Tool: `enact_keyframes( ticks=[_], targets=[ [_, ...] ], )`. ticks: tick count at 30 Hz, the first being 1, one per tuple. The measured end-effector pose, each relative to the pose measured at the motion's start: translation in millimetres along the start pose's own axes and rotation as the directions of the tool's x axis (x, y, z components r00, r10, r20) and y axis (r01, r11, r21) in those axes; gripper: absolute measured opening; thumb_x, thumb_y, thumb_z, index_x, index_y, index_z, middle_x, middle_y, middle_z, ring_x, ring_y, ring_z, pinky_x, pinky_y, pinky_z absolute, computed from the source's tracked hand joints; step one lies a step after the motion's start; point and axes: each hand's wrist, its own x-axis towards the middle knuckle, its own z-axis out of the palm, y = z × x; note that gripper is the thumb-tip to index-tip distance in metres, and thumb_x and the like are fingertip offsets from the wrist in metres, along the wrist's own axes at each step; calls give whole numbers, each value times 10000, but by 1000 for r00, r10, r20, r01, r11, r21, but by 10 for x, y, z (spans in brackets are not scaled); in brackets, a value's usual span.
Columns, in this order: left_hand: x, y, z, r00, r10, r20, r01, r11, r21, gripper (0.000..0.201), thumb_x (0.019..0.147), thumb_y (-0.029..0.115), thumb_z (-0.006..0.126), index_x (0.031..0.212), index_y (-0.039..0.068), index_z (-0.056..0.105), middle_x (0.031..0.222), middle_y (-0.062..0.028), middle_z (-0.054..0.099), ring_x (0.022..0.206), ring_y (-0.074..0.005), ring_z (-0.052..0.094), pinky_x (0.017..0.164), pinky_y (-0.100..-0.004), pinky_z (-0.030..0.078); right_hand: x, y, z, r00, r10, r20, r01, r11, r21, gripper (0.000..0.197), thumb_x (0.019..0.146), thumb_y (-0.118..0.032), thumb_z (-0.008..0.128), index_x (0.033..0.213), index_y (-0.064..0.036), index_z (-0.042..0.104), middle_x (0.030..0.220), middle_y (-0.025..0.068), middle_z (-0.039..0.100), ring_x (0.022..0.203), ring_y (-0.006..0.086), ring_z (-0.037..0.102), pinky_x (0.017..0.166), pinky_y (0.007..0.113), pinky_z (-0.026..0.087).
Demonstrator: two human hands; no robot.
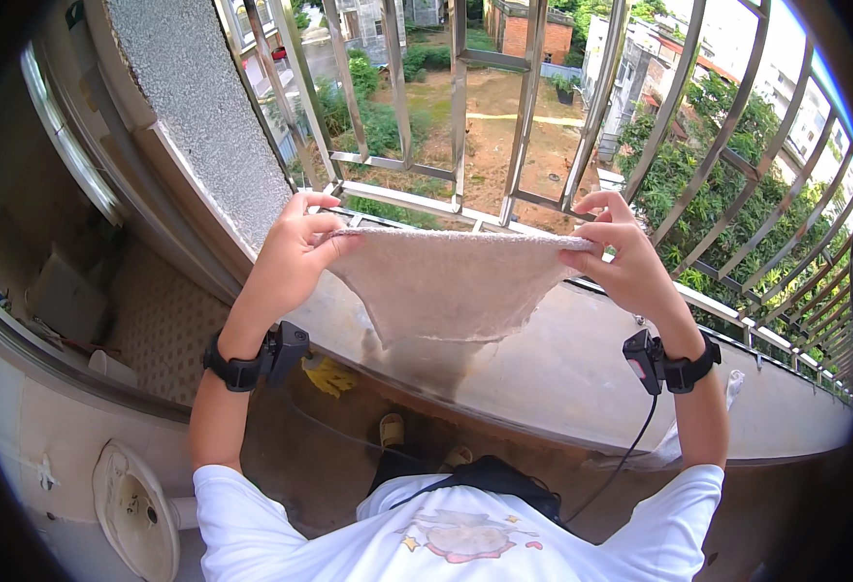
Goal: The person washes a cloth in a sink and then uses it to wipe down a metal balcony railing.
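Note:
A greyish-white cloth [456,281] hangs stretched between my two hands, its top edge nearly level and its lower edge narrower and loose. My left hand [300,238] pinches the top left corner between thumb and fingers. At the opposite corner my right hand [616,238] grips the cloth the same way, some fingers raised. Both arms reach forward over a pale ledge [562,359], and the cloth hangs in front of the metal window bars. Each wrist wears a black strap with a small device.
Metal bars [460,116] close off the far side, with a yard and trees beyond. A rough grey wall [198,107] stands left. Lower left is a white sink [135,509]. Something yellow [329,376] lies beneath the ledge. A cable [630,451] hangs from the right wrist device.

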Motion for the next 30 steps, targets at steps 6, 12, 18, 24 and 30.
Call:
enact_keyframes(
  ticks=[6, 12, 18, 24, 30],
  targets=[
    [64, -427, 296, 980, -198, 22, 187, 872, -452, 225, 740, 198, 580, 760, -27, 576, 630, -12, 546, 554, -48, 504, 481, -185, 429, 143, -59, 234, 975, -206, 76, 49, 541, 840, 223, 689, -176, 615, 837, -9, 607, 1147, 138, 408, 1058, 220, 390, 870, 325, 314],
    [71, -675, 632, 952, -220, 215, 307, 643, -702, 284, 799, 242, 500, 880, -26, 552, 700, -63, 576, 563, -115, 566, 453, -202, 455, 516, -412, 666, 988, -141, -70, 93, 164, 982, 378, 771, -300, 500, 1011, -9, 507, 1222, 167, 329, 1121, 264, 341, 902, 367, 312],
    [118, -903, 422, 948, -72, 309, 257, 748, -612, 371, 812, 157, 470, 1152, 47, 373, 878, -70, 569, 743, -106, 536, 615, -217, 416, 1100, -528, 928, 984, -123, -125, 122, -35, 992, 443, 834, -312, 388, 1188, -67, 287, 1207, 151, 343, 1071, 264, 393, 853, 370, 374],
    [200, -1108, -58, 978, -58, 202, 168, 792, -587, 319, 804, 93, 449, 1115, 30, 407, 910, -90, 561, 790, -117, 531, 658, -232, 412, 1817, -451, 1274, 995, -95, -15, 43, 303, 952, 371, 839, -207, 420, 1167, -53, 343, 1060, 87, 481, 889, 125, 491, 754, 266, 416],
    [164, -1402, -243, 985, -95, 146, 171, 693, -700, 217, 804, 57, 446, 1008, -5, 485, 817, -99, 575, 700, -113, 539, 643, -225, 431, 2505, -191, 1976, 983, -172, 59, 119, 854, 507, 264, 741, -81, 546, 990, -5, 501, 881, 20, 493, 773, 59, 458, 672, 189, 380]
  ],
)
